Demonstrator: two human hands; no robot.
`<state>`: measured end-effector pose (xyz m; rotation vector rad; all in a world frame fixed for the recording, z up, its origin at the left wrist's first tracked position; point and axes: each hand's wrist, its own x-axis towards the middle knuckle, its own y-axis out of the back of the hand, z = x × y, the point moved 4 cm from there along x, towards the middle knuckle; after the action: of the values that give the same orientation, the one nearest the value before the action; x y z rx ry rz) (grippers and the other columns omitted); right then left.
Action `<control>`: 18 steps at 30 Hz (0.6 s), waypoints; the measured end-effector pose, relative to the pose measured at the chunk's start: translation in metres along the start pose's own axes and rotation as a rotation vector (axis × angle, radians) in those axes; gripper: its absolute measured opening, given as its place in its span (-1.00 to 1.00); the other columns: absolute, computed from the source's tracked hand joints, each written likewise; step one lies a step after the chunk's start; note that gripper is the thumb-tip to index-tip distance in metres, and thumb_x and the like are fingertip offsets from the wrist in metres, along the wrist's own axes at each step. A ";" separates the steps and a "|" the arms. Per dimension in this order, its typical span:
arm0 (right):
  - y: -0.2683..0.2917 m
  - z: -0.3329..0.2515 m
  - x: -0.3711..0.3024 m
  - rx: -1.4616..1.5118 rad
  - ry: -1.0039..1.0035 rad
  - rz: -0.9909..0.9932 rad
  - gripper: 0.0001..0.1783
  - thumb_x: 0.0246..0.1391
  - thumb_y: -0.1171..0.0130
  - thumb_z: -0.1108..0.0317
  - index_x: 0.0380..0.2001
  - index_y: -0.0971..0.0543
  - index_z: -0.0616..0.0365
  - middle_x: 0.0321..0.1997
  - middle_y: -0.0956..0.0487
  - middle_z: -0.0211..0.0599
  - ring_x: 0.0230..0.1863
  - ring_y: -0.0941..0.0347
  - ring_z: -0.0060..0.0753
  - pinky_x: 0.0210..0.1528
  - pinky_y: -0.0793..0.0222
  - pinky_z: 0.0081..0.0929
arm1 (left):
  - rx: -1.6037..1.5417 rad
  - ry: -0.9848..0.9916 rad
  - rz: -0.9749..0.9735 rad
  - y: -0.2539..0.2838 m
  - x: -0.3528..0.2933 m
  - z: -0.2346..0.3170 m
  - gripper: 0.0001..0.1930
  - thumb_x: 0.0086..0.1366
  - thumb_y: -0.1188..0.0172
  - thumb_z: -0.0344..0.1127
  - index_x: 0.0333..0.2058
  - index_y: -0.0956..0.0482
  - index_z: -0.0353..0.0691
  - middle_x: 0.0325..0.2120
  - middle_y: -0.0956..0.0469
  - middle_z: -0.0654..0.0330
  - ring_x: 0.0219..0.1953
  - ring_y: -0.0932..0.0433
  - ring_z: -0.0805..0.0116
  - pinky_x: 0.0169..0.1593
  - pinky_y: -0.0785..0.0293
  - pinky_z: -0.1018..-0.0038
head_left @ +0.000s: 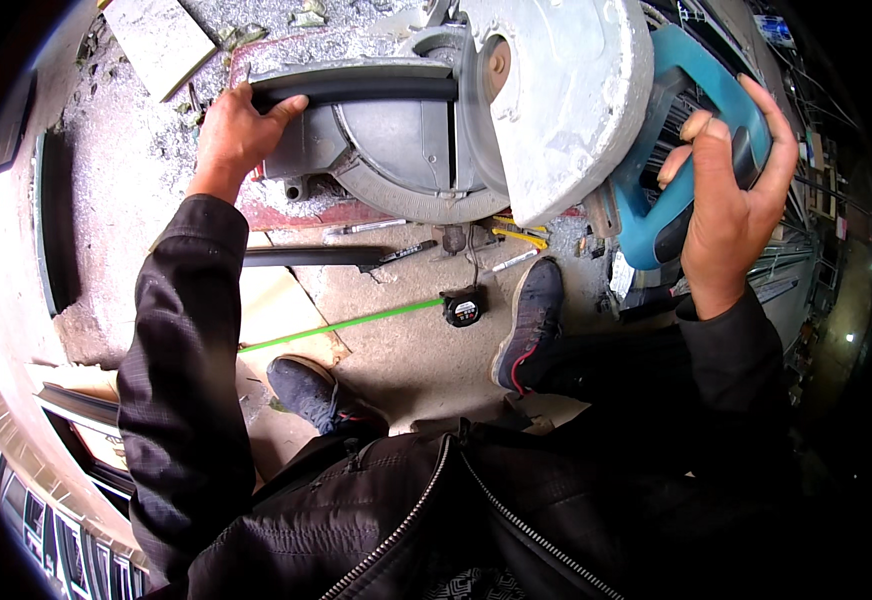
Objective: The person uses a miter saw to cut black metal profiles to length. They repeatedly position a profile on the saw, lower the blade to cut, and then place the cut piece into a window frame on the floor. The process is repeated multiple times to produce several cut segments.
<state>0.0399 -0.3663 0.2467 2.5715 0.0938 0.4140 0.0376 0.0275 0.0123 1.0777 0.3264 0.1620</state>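
Observation:
A mitre saw with a round grey table (396,150) and a scuffed pale blade guard (586,110) stands on the floor ahead of me. Across its table, along the fence, lies a black profile strip (376,90). My left hand (236,135) grips the strip's left end, thumb on top. The strip's right end reaches the slot beside the blade (483,120), which looks smeared. On the right, my right hand (741,195) is wrapped round the saw's teal handle (646,235). Part of the handle is hidden behind the fingers.
Near my shoes (531,320) sits a black tape measure (462,308), its green tape (356,322) pulled out leftward. Another black strip (316,257), a yellow-handled tool (521,237) and a white marker (514,260) lie before the saw. A pale board (161,45) lies far left.

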 end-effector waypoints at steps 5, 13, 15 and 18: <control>-0.002 0.002 -0.005 0.010 -0.008 0.008 -0.44 0.36 -0.07 0.43 0.35 -0.20 0.28 -0.25 -0.61 -0.28 -0.44 -0.51 -0.56 -0.27 -0.53 -0.58 | 0.009 0.008 -0.001 0.001 0.000 0.000 -0.24 0.13 -0.43 0.32 -0.18 -0.66 -0.45 -0.27 -0.69 -0.22 -0.12 -0.70 -0.14 0.02 -0.58 0.13; -0.002 0.008 -0.012 0.013 0.008 -0.003 -0.45 0.37 -0.05 0.44 0.35 -0.19 0.28 -0.19 -0.60 -0.23 -0.41 -0.53 -0.52 -0.26 -0.55 -0.53 | 0.000 -0.015 0.014 0.004 -0.002 0.003 -0.25 0.14 -0.44 0.30 -0.18 -0.66 -0.46 -0.27 -0.70 -0.22 -0.13 -0.71 -0.11 -0.01 -0.60 0.15; -0.004 0.007 -0.012 0.045 0.008 0.017 -0.47 0.35 -0.05 0.48 0.32 -0.21 0.27 -0.24 -0.60 -0.23 -0.44 -0.51 -0.54 -0.30 -0.53 -0.54 | -0.002 -0.014 0.010 0.003 -0.002 0.002 -0.25 0.14 -0.44 0.30 -0.18 -0.67 -0.46 -0.27 -0.70 -0.22 -0.13 -0.71 -0.11 -0.01 -0.60 0.15; -0.006 0.006 -0.012 0.095 0.019 0.056 -0.50 0.30 -0.06 0.58 0.27 -0.24 0.25 -0.34 -0.58 -0.24 -0.50 -0.47 -0.58 -0.38 -0.48 -0.57 | -0.013 -0.012 0.003 0.003 -0.002 0.003 -0.25 0.14 -0.44 0.30 -0.18 -0.67 -0.46 -0.27 -0.70 -0.22 -0.13 -0.71 -0.11 0.00 -0.59 0.15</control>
<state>0.0303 -0.3656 0.2356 2.6690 0.0488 0.4649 0.0372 0.0258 0.0166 1.0663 0.3129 0.1601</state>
